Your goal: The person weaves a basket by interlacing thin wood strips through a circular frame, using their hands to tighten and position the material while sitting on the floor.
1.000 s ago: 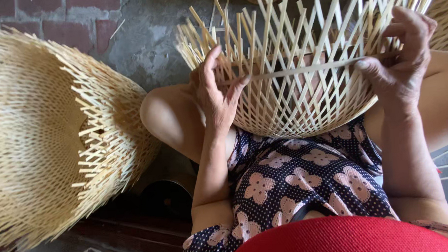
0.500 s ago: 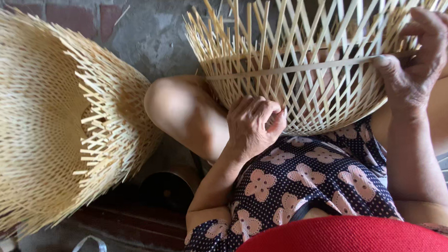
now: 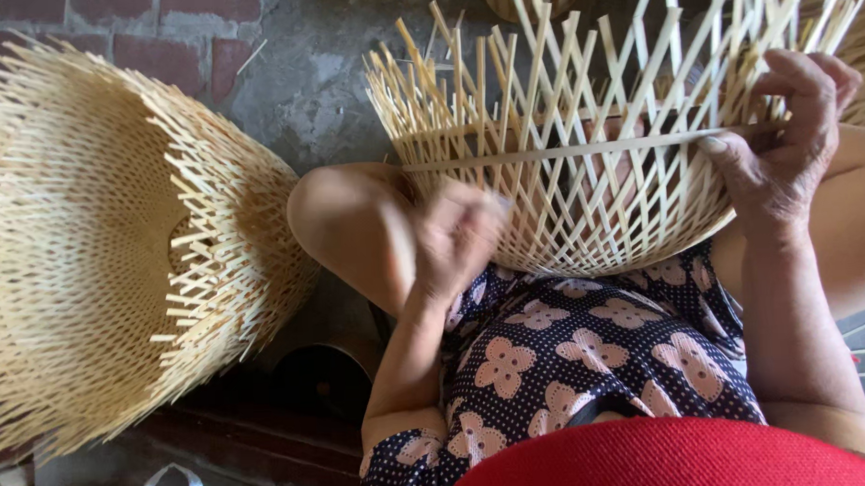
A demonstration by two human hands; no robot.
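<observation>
An unfinished woven bamboo basket (image 3: 594, 199) with loose upright strips rests on my lap, between my knees. My right hand (image 3: 784, 154) grips its right side and pinches the end of a flat horizontal bamboo strip (image 3: 564, 152) that runs across the weave. My left hand (image 3: 456, 237) is blurred with motion, fingers curled, at the basket's lower left wall near my knee. Whether it holds a strip I cannot make out.
A large stack of similar bamboo baskets (image 3: 97, 245) lies on its side at the left, open strips pointing toward me. A brick wall (image 3: 109, 24) and grey concrete floor (image 3: 321, 74) lie behind. A red hat brim (image 3: 670, 460) fills the bottom edge.
My left hand has come off the basket's left rim and dropped to the lower left wall, fingers curling in. The right hand keeps its hold on the strip.
</observation>
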